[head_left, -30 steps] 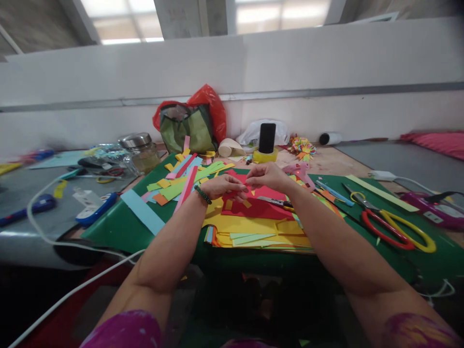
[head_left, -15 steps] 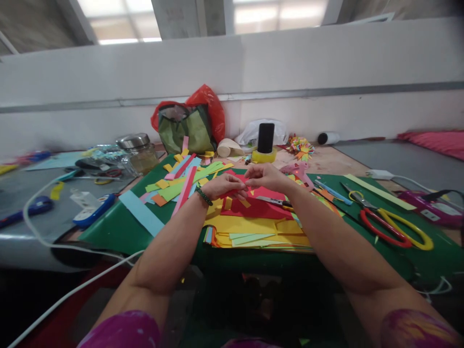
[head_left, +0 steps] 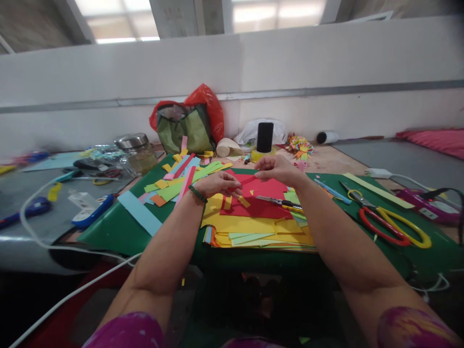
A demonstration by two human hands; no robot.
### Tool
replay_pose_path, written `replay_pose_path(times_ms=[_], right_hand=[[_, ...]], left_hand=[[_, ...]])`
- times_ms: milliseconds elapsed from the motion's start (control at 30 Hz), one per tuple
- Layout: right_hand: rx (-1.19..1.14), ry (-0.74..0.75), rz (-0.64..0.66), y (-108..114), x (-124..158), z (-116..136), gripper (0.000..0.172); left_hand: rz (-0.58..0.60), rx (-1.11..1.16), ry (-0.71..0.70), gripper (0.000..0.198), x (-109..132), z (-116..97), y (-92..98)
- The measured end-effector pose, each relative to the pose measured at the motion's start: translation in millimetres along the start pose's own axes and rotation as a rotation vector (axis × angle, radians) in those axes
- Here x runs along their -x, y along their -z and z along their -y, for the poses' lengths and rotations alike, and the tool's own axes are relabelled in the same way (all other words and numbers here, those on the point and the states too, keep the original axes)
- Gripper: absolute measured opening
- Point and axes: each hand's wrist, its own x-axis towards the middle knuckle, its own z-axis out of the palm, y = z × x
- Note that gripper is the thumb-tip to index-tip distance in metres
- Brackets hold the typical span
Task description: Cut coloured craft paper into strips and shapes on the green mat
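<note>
My left hand (head_left: 220,184), with a dark beaded bracelet at the wrist, hovers over the red paper (head_left: 266,190), fingers curled together. To its right my right hand (head_left: 276,170) is pinched, a small gap away. A thin red strip (head_left: 248,179) seems to span between the fingertips, hard to tell from the red sheet behind. Below the hands, short yellow pieces (head_left: 243,201) and a utility knife (head_left: 279,202) lie on the red paper. Under that are yellow sheets (head_left: 239,224) stacked on other coloured paper.
Coloured strips (head_left: 174,186) lie left on the green mat (head_left: 108,227). Large scissors (head_left: 384,217) rest at the right. Behind stand a phone (head_left: 265,137), a glass jar (head_left: 136,153) and a green bag (head_left: 184,130). A white cable (head_left: 83,286) crosses the lower left.
My hands have moved apart, the right one up and to the right, the left one slightly left. The knife on the red paper shows more fully.
</note>
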Motion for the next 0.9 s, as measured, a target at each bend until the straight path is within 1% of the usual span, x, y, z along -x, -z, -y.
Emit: replay_pose_path(times_ms=[133, 167, 233, 333, 367, 400, 467, 533, 567, 633, 667, 700, 733, 767, 833, 867, 900], right_hand=[[-0.009, 0.001, -0.028, 5, 3, 3, 0.043], [-0.009, 0.007, -0.047, 7, 4, 4, 0.043], [-0.006, 0.022, -0.078, 11, 6, 5, 0.043], [0.024, 0.041, -0.054, 9, 6, 5, 0.042], [0.046, 0.053, -0.034, 5, 5, 4, 0.040], [0.088, 0.073, -0.020, -1, 4, 4, 0.038], [0.214, 0.118, -0.028, -14, 2, 5, 0.030], [0.369, 0.145, -0.082, -27, 1, 9, 0.020], [0.419, 0.142, -0.113, -30, 3, 11, 0.017], [0.506, 0.128, -0.173, -28, 11, 18, 0.015], [0.569, 0.109, -0.201, -22, 20, 21, 0.018], [0.645, 0.075, -0.229, -12, 31, 24, 0.022], [0.797, 0.003, -0.244, 1, 45, 26, 0.026], [0.952, -0.127, -0.271, 17, 62, 27, 0.026], [1.195, -0.504, -0.327, 52, 98, 26, 0.022], [1.238, -0.611, -0.351, 70, 116, 23, 0.022], [1.263, -0.683, -0.364, 85, 133, 19, 0.023]], left_hand=[[-0.005, -0.100, 0.029, 0.038, 6, -3, 8.1], [-0.021, -0.127, 0.039, 0.039, 8, -4, 10.6], [-0.091, -0.164, 0.033, 0.042, 12, -5, 14.0], [-0.230, -0.172, -0.090, 0.052, 10, -7, 9.2], [-0.244, -0.170, -0.139, 0.055, 7, -6, 4.8], [-0.223, -0.167, -0.176, 0.058, 4, -5, -0.5], [-0.121, -0.154, -0.209, 0.059, -3, -2, -11.1], [-0.026, -0.125, -0.206, 0.056, -9, 2, -17.6], [-0.021, -0.112, -0.206, 0.054, -10, 4, -18.3], [0.003, -0.088, -0.184, 0.051, -11, 6, -15.1], [0.025, -0.076, -0.176, 0.049, -10, 6, -12.1], [0.062, -0.066, -0.168, 0.047, -8, 6, -9.0], [0.083, -0.045, -0.165, 0.045, -7, 5, -6.3], [0.092, -0.028, -0.165, 0.044, -5, 4, -4.5], [0.079, -0.030, -0.164, 0.041, -2, 2, -4.0], [0.066, -0.053, -0.165, 0.039, -1, 0, -5.0], [0.060, -0.082, -0.165, 0.036, -1, -1, -6.6]])
